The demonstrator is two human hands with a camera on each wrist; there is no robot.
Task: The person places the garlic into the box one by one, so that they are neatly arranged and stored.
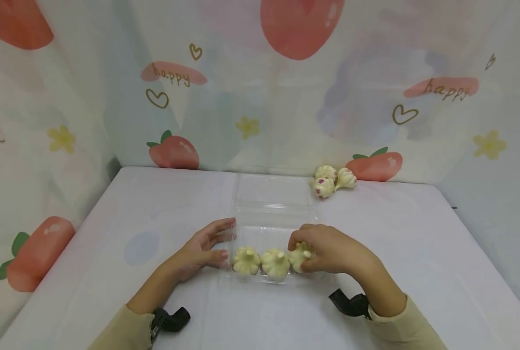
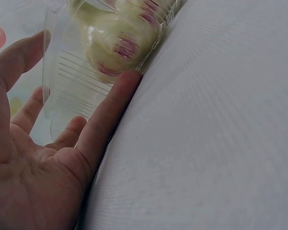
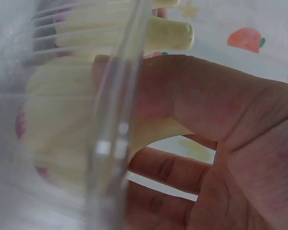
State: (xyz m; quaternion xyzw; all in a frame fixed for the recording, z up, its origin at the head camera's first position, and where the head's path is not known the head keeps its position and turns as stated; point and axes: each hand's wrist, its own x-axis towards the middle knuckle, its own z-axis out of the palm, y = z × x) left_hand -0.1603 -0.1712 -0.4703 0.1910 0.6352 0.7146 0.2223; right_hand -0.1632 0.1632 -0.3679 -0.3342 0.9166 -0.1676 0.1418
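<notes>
The right hand (image 1: 332,249) pinches a garlic bulb (image 1: 301,253) between thumb and fingers, inside a clear plastic box (image 1: 260,236) between the hands. The left hand (image 1: 199,249), fingers spread, touches the box's near-left side, gripping nothing. The bulb looks light, firm and perhaps slippery; its round sides below the stem should hold best. The thin box probably flexes if squeezed.

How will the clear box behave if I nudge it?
The clear box probably flexes: its ribbed wall looks thin. It may slide rather than tip, lying low with its lid open. With garlic bulbs along the near side, it might swivel.
</notes>
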